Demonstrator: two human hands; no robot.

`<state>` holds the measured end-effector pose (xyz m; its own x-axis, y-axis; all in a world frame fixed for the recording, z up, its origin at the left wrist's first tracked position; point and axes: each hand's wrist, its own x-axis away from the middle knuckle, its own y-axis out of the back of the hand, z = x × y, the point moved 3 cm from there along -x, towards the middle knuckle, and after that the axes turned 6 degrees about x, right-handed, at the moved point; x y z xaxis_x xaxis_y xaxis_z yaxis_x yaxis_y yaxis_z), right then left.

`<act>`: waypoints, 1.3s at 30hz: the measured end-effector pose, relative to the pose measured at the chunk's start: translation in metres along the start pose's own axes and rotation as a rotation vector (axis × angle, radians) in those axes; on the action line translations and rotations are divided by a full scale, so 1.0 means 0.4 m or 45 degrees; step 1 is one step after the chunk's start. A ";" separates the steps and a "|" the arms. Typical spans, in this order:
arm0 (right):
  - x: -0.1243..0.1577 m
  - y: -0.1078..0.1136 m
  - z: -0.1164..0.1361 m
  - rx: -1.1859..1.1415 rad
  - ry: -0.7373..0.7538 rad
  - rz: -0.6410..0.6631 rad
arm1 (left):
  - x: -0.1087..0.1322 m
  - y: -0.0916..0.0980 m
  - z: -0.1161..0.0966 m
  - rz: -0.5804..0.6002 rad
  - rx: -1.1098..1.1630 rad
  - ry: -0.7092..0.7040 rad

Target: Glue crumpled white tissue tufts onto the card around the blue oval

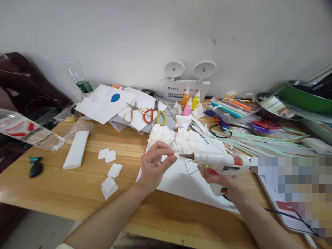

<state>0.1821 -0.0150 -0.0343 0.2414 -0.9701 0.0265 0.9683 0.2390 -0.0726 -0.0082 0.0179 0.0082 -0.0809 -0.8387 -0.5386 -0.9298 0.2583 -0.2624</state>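
Note:
My left hand [154, 167] pinches a small white piece [176, 154], probably paper, between thumb and forefinger. Right at that piece is the metal nozzle of a white hot glue gun [214, 160], gripped by its handle in my right hand [220, 181]. From the frame I cannot tell whether nozzle and piece touch. Below both hands lies a white sheet [178, 186]. On its far part sit two mounds of crumpled white bits [188, 140]. Several small white paper squares [110, 156] rest on the wooden table, left of my left hand.
Scissors [147, 116] lie on papers at the back, near small colored bottles [187, 107]. At left are a tipped plastic bottle [28, 129] and a white block [76, 150]. Pale sticks [249, 141] and a green pan [306, 98] crowd the right. A dark cord [282, 212] crosses beside my right forearm.

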 end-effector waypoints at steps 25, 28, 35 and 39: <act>-0.002 0.001 -0.008 -0.039 -0.033 0.051 | 0.000 0.000 0.004 -0.034 0.035 0.047; -0.002 0.002 -0.010 0.006 -0.050 0.020 | 0.000 0.000 0.004 -0.030 0.027 0.041; -0.001 0.003 -0.005 0.005 -0.024 -0.002 | 0.001 0.000 0.005 -0.017 0.022 0.046; -0.001 0.000 -0.001 -0.001 -0.037 0.024 | 0.001 0.000 0.006 -0.019 0.032 0.044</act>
<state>0.1819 -0.0144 -0.0346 0.2616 -0.9637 0.0539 0.9635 0.2574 -0.0738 -0.0073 0.0186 0.0060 -0.0801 -0.8584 -0.5067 -0.9216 0.2574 -0.2904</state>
